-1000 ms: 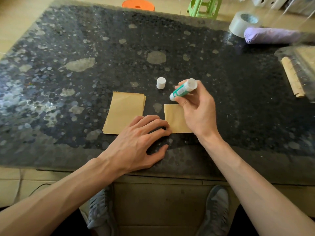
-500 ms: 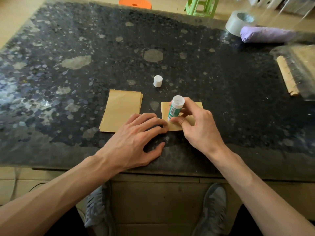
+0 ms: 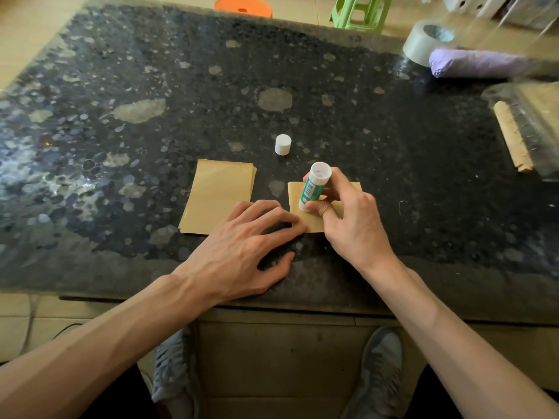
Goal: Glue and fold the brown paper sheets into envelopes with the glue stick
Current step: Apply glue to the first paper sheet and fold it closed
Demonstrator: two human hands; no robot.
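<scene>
A small brown paper sheet (image 3: 298, 196) lies on the dark speckled table (image 3: 211, 86), partly covered by both hands. My right hand (image 3: 351, 219) grips a green-and-white glue stick (image 3: 314, 186) nearly upright, its lower end down on the sheet's left part. My left hand (image 3: 242, 246) lies flat, fingertips pressing the sheet's near left corner. A stack of brown sheets (image 3: 219, 196) sits just left of it. The white glue cap (image 3: 283, 144) stands behind the sheets.
At the far right stand a grey tape roll (image 3: 423, 40), a purple rolled bundle (image 3: 478, 63) and a clear container with a wooden strip (image 3: 511, 136). An orange stool (image 3: 243, 6) and a green stool (image 3: 361, 10) are beyond the table. My shoes are under the near edge.
My right hand brought the glue stick down from above the table onto the small sheet and keeps it there. My left hand stays pressing the sheet's corner.
</scene>
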